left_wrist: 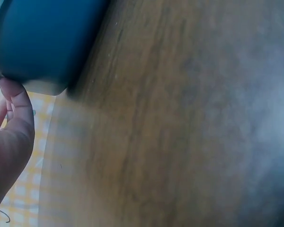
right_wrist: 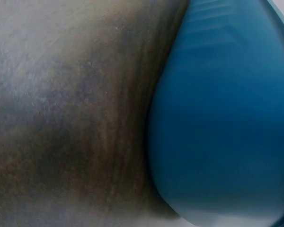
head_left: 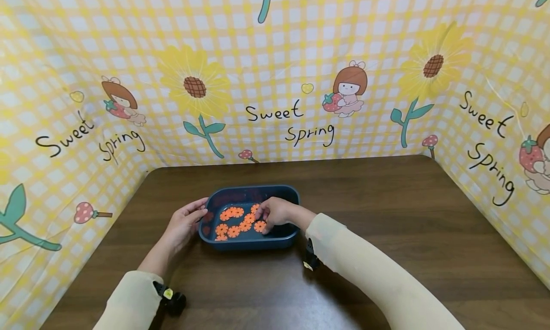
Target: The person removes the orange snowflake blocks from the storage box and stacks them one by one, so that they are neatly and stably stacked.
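A dark blue basin stands on the table with several orange flower-shaped pieces on its bottom. At the basin's left end, the left hand grips the rim between thumb and fingers; the left wrist view shows this hand with its thumb against the wall of the basin. The right hand reaches inside over the right part, fingers bent down at the orange pieces; whether it pinches one cannot be told. Only the outer wall of the basin shows in the right wrist view, with the right hand out of sight.
The brown wooden table extends around the basin. Behind it and at both sides hangs a yellow checked cloth printed with flowers and lettering. A black device is strapped at each wrist, the left one close above the table.
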`<state>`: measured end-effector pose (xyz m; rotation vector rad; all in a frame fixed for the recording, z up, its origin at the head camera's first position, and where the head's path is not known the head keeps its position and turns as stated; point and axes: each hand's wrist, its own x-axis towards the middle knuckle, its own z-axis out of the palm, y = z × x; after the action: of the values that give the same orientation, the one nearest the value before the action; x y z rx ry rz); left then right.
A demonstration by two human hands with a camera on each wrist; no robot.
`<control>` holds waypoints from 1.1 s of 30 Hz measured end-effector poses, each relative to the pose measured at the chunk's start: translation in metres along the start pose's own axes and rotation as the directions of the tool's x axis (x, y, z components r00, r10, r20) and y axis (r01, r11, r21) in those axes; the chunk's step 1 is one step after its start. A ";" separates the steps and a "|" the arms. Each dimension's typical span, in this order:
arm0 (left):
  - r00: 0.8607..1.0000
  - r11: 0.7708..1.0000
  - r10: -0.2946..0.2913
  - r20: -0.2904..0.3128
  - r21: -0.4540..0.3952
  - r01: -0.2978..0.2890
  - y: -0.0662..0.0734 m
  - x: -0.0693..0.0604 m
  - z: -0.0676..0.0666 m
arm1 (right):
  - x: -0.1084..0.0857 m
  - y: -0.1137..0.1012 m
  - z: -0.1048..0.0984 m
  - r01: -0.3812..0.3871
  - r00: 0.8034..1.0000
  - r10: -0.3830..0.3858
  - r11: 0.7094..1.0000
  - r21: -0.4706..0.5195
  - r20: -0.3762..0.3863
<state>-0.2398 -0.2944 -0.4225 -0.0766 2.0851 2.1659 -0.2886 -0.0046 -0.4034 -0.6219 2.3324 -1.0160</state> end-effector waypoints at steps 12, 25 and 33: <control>1.000 0.999 -0.004 0.006 -0.043 0.004 0.000 0.002 -0.001 | 0.000 -0.002 0.003 -0.022 0.999 0.021 0.999 -0.037 -0.037; 1.000 1.000 -0.019 0.016 -0.022 0.019 0.002 0.000 -0.002 | 0.001 -0.001 0.008 -0.018 0.996 0.009 0.994 -0.107 -0.084; 1.000 1.000 -0.003 0.017 -0.022 0.003 0.000 0.002 -0.001 | 0.000 0.000 0.007 0.023 0.996 -0.035 0.989 -0.147 -0.077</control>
<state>-0.2419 -0.2957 -0.4227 -0.0634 2.0513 2.1802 -0.2846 -0.0087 -0.4077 -0.6848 2.4910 -0.9038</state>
